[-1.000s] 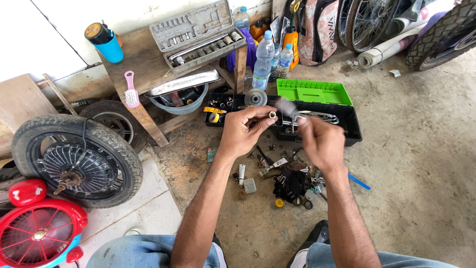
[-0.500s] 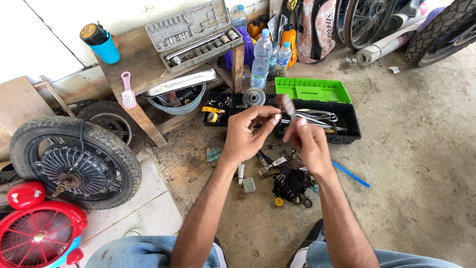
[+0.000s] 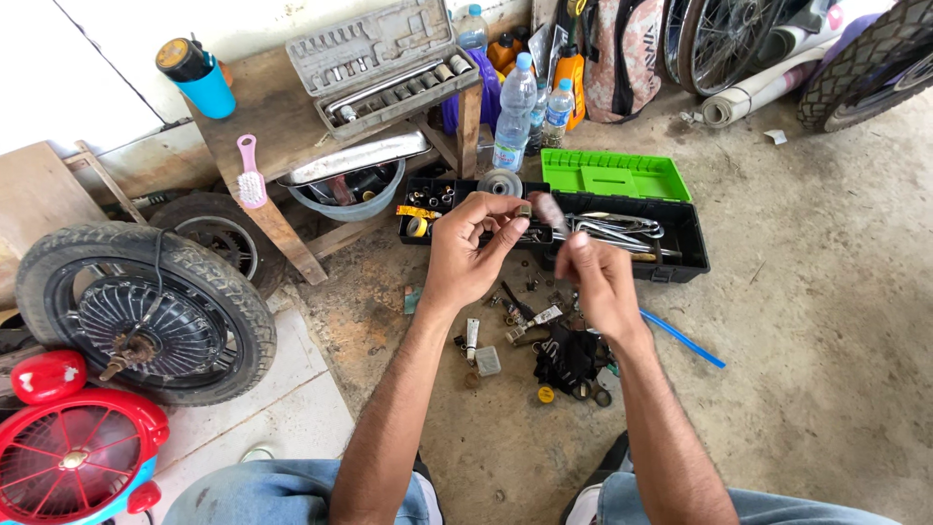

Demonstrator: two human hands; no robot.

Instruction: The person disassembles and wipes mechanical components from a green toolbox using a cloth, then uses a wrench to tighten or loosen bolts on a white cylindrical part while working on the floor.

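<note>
Left hand (image 3: 468,255) pinching small metal part (image 3: 524,210); right hand (image 3: 595,277) gripping blurred, perhaps metal, tool (image 3: 550,210), over black toolbox (image 3: 680,255)

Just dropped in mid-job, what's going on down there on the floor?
A seated person holds both hands up over a black toolbox with a green lid. The left hand pinches a small metal part, too small to identify; the right hand, blurred, grips a thin tool beside it. Loose small metal parts lie scattered on the concrete below. A motorcycle wheel lies to the left.

Concrete floor (image 3: 836,321) bears an open toolbox (image 3: 622,228), a wheel (image 3: 146,311) and scattered parts (image 3: 530,326).
</note>
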